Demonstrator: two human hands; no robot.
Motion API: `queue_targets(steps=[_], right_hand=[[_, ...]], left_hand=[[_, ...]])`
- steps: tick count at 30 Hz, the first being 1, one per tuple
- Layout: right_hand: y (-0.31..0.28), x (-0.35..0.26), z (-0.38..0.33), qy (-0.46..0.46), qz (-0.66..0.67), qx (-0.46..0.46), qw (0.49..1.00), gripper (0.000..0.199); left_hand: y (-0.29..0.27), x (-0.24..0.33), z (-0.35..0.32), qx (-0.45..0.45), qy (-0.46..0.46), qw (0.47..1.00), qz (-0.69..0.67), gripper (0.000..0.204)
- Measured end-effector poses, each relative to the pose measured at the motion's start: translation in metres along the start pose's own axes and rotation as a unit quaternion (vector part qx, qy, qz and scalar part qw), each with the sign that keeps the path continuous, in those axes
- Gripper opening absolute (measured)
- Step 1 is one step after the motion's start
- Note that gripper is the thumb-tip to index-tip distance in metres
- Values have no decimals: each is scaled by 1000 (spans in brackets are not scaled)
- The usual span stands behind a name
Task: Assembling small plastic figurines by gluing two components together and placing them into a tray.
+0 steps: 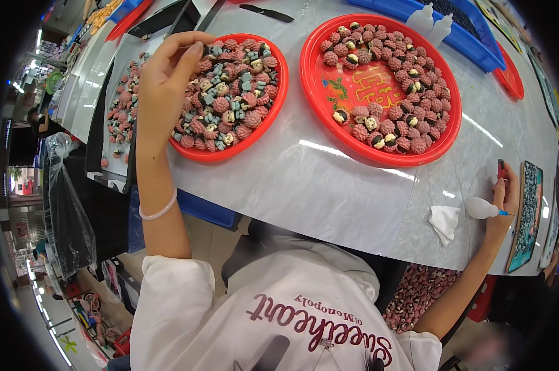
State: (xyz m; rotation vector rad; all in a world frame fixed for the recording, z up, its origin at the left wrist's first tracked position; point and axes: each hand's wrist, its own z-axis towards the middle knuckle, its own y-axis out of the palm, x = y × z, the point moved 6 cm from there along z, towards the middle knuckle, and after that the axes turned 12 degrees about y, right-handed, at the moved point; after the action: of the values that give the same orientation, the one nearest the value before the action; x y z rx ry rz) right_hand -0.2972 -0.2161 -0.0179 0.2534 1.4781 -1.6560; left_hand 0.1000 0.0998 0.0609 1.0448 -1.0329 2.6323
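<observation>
My left hand [171,71] is over the left edge of a round red tray [284,86], its fingertips bent together above the heaped pieces. Whatever they may pinch is hidden. Pink flower-textured pieces [253,119] with dark and cream parts fill that tray, mixed with small grey-blue bits [246,85]. At the right side of the table, my right hand [507,191] is closed on a small red object with a dark tip [500,168]. A white squeeze bottle [477,208] with a blue needle tip lies against that wrist; I cannot tell whether the hand holds it.
Another round red tray [378,159] holds similar pink pieces. A crumpled white tissue [444,222] and a rectangular tray of dark bits [526,216] are near my right hand. White bottles [420,20] stand beside a blue bin [477,37]. A black-edged tray [97,145] sits at left.
</observation>
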Motion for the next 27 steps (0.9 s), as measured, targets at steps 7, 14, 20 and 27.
queue_targets(steps=[7, 14, 20, 27], right_hand=[[-3, -1, -3, 40, 15, -8, 999, 27], [2, -2, -2, 33, 16, -6, 999, 28], [-5, 4, 0, 14, 9, -7, 1000, 27], [-1, 3, 0, 2, -2, 0, 1000, 26]], left_hand=[[15, 28, -29, -67, -54, 978, -191, 15], [98, 58, -79, -285, 41, 948, -137, 13], [81, 70, -66, -250, 104, 963, 0, 15], [18, 20, -20, -95, 138, 963, 211, 26]])
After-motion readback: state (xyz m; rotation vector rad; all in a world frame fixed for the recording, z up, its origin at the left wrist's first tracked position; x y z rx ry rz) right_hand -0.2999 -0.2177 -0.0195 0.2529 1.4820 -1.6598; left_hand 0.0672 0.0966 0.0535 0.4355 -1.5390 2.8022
